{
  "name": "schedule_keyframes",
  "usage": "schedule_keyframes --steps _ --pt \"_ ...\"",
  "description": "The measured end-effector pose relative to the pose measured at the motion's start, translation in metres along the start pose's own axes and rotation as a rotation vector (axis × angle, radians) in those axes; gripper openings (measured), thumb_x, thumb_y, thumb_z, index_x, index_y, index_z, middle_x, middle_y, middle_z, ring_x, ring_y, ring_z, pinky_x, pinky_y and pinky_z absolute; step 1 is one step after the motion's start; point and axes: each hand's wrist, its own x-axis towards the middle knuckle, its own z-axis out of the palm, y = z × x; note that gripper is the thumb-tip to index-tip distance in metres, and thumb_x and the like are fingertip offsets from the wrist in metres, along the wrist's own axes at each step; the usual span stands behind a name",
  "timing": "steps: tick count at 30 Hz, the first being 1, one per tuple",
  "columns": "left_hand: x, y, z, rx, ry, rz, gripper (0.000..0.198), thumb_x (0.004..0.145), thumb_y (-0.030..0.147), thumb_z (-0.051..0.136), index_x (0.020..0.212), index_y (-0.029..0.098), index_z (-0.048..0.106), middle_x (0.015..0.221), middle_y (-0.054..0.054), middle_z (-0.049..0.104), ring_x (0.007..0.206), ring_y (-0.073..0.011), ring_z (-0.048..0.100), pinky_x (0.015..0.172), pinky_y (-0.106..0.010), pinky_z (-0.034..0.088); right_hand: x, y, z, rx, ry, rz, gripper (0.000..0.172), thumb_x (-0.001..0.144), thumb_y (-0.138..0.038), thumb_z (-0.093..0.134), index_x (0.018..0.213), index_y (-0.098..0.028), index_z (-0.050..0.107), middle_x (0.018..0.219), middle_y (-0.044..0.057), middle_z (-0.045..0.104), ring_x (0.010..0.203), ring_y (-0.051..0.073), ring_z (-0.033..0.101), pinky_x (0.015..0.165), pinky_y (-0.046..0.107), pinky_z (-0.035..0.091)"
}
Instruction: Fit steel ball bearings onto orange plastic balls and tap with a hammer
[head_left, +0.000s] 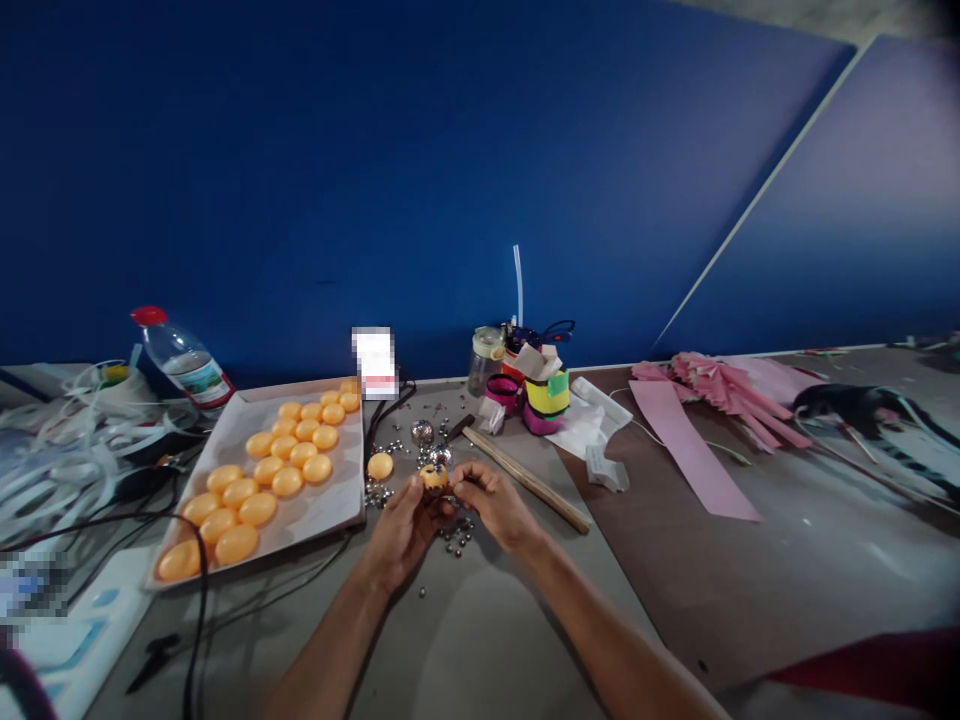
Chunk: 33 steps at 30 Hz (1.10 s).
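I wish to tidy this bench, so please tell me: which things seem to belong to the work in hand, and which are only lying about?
Likely part of the work:
orange piece in the left hand, with the right hand beside it
orange rounds in the tray
loose metal beads

Probably just lying about:
red-capped bottle
pink strips
crumpled white wrapper

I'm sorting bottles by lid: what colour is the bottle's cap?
The cap is red, clearest in the head view.

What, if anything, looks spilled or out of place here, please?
Small silver beads lie scattered loose on the table near the left hand and right hand, which looks like a spill, though it may be deliberate. One orange piece sits outside the tray holding similar ones.
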Motion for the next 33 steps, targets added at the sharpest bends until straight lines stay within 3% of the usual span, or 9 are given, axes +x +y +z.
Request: schedule_keyframes --steps 10,20,33 --pt "0.000 -0.004 0.001 0.044 -0.010 0.029 0.025 0.077 0.036 0.065 0.083 0.012 0.066 0.079 -0.008 0.068 0.063 -0.0149 0.061 0.065 -0.028 0.050 -0.001 0.002 0.005 0.156 -0.054 0.102 0.021 0.068 -0.035 0.066 0.073 -0.019 0.054 0.057 -0.005 0.052 0.052 0.010 0.048 0.053 0.023 0.036" --pt "-0.002 -0.002 0.004 0.076 0.003 0.050 0.022 0.077 0.036 0.064 0.082 0.014 0.065 0.075 -0.008 0.068 0.062 -0.0165 0.061 0.063 -0.029 0.050 0.001 0.008 0.005 0.093 -0.013 0.085 0.017 0.069 -0.030 0.062 0.074 -0.018 0.051 0.052 -0.007 0.049 0.046 0.008 0.042 0.049 0.021 0.028" --pt "0.000 -0.011 0.001 0.201 -0.035 0.145 0.029 0.078 0.040 0.063 0.093 0.016 0.061 0.078 -0.004 0.067 0.067 -0.0168 0.062 0.062 -0.028 0.048 0.000 0.008 0.005 0.029 0.008 0.099 0.015 0.071 -0.027 0.059 0.072 -0.019 0.047 0.049 -0.007 0.050 0.043 0.008 0.042 0.045 0.020 0.029"
